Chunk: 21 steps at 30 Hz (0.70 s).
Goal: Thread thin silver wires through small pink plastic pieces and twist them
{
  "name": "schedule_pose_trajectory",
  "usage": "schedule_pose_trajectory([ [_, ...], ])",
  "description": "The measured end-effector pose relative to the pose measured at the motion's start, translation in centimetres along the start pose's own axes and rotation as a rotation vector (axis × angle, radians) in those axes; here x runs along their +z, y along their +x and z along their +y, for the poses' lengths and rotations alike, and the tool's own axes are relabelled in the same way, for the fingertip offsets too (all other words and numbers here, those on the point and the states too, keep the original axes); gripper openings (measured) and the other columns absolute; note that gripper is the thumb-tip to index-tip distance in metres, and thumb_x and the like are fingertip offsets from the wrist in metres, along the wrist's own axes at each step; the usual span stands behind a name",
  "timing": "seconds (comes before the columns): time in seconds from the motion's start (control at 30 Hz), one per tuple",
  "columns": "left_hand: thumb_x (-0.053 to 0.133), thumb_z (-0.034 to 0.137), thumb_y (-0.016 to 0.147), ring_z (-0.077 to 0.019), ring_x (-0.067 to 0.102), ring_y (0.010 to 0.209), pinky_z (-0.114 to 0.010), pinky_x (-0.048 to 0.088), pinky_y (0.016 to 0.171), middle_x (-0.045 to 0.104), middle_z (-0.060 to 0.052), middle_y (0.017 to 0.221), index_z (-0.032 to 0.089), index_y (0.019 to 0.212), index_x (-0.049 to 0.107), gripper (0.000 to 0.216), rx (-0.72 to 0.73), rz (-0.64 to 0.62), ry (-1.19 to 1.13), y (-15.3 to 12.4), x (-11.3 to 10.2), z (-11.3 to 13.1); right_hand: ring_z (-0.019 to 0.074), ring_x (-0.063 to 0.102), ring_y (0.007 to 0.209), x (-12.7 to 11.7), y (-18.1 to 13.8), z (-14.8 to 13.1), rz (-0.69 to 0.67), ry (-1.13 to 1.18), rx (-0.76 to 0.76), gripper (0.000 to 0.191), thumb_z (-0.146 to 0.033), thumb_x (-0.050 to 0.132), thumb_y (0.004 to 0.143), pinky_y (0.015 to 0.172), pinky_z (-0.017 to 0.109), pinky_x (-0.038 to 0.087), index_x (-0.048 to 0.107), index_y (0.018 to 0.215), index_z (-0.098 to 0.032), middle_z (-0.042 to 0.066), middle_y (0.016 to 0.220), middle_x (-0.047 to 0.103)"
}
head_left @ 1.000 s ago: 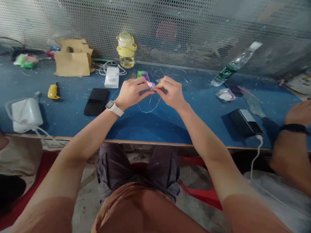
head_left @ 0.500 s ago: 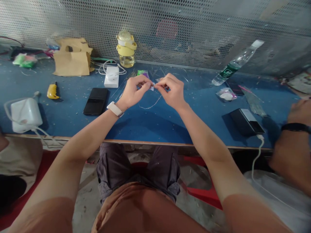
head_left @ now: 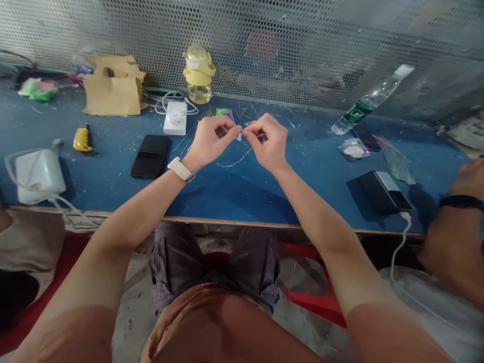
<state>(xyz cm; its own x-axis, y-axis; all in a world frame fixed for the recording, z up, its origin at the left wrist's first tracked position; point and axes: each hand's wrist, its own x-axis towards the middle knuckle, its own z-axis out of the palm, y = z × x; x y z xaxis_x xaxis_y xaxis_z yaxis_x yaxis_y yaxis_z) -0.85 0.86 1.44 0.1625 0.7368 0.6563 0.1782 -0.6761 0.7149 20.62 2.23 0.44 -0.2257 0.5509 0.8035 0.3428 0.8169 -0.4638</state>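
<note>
My left hand (head_left: 214, 138) and my right hand (head_left: 267, 138) meet fingertip to fingertip above the blue bench. Both are closed in a pinch on a thin, shiny wire (head_left: 235, 162). Part of this wire hangs below my right fingers and curves off to the left. What lies right at the fingertips is too small to make out. Behind my left hand lies a small packet with green and purple on it (head_left: 228, 114). Several fine loose strands are scattered around it. A pale band (head_left: 181, 170) circles my left wrist.
Left of my hands are a black phone (head_left: 150, 156), a white power brick (head_left: 175, 119), a yellow cutter (head_left: 82, 139) and a white charger (head_left: 40, 176). A yellow-topped bottle (head_left: 199, 75) stands behind. To the right are a water bottle (head_left: 355, 113), a dark box (head_left: 383, 191) and another person's arm (head_left: 451, 237).
Both hands keep their pinch, with only slight finger movement. The hanging stretch of wire has risen a little and looks flatter. The whole view has shifted slightly.
</note>
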Motion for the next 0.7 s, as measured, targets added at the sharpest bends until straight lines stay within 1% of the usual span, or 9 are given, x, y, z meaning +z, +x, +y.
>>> schedule_pose_trajectory([
  [0.07,0.089,0.054,0.104,-0.0132,0.064,0.068,-0.028,0.052,0.065,0.075,-0.002,0.075,0.021,0.083,0.077,0.041,-0.004,-0.026,-0.027,0.1,-0.1,0.0,0.0172,0.064,0.079,0.0,0.1,0.0,0.01,0.018,0.01,0.051,-0.074,0.07,0.11,0.102,0.052,0.069,0.074,0.091,-0.026,-0.001,0.086,0.064],
  [0.17,0.087,0.058,0.106,-0.0127,0.064,0.065,-0.028,0.051,0.063,0.071,-0.002,0.071,0.02,0.082,0.077,0.045,-0.053,-0.065,-0.121,0.3,-0.1,0.2,0.0168,0.064,0.078,0.0,0.2,0.1,0.02,0.046,0.027,0.052,-0.075,0.072,0.108,0.101,0.05,0.068,0.074,0.09,-0.026,-0.001,0.085,0.063],
  [0.37,0.088,0.052,0.106,-0.011,0.064,0.067,-0.025,0.05,0.062,0.07,-0.002,0.073,0.019,0.082,0.078,0.042,-0.226,-0.075,-0.27,0.1,0.2,1.1,0.0162,0.063,0.08,0.0,0.3,0.4,0.02,0.084,0.083,0.055,-0.078,0.074,0.106,0.095,0.044,0.066,0.072,0.089,-0.026,-0.001,0.084,0.062],
  [0.47,0.087,0.052,0.107,-0.0102,0.062,0.066,-0.024,0.047,0.06,0.07,-0.002,0.074,0.019,0.083,0.078,0.042,-0.301,-0.103,-0.33,0.1,0.2,1.2,0.0163,0.062,0.08,0.0,0.2,0.6,0.011,0.091,0.092,0.054,-0.077,0.072,0.106,0.091,0.042,0.066,0.072,0.09,-0.026,-0.001,0.084,0.063],
  [0.57,0.087,0.055,0.107,-0.0105,0.061,0.064,-0.025,0.046,0.059,0.07,-0.003,0.075,0.019,0.082,0.078,0.044,-0.315,-0.157,-0.351,0.2,-0.2,0.9,0.0172,0.061,0.08,-0.1,0.2,0.6,-0.013,0.082,0.082,0.053,-0.077,0.07,0.108,0.092,0.044,0.066,0.072,0.091,-0.027,0.0,0.086,0.063],
  [0.7,0.087,0.061,0.105,-0.0121,0.062,0.064,-0.028,0.047,0.06,0.071,-0.004,0.076,0.02,0.082,0.078,0.047,-0.278,-0.199,-0.328,0.4,-0.7,0.2,0.0179,0.062,0.08,-0.3,0.2,0.4,-0.028,0.054,0.05,0.055,-0.079,0.068,0.108,0.096,0.047,0.065,0.072,0.09,-0.027,-0.001,0.085,0.062],
])
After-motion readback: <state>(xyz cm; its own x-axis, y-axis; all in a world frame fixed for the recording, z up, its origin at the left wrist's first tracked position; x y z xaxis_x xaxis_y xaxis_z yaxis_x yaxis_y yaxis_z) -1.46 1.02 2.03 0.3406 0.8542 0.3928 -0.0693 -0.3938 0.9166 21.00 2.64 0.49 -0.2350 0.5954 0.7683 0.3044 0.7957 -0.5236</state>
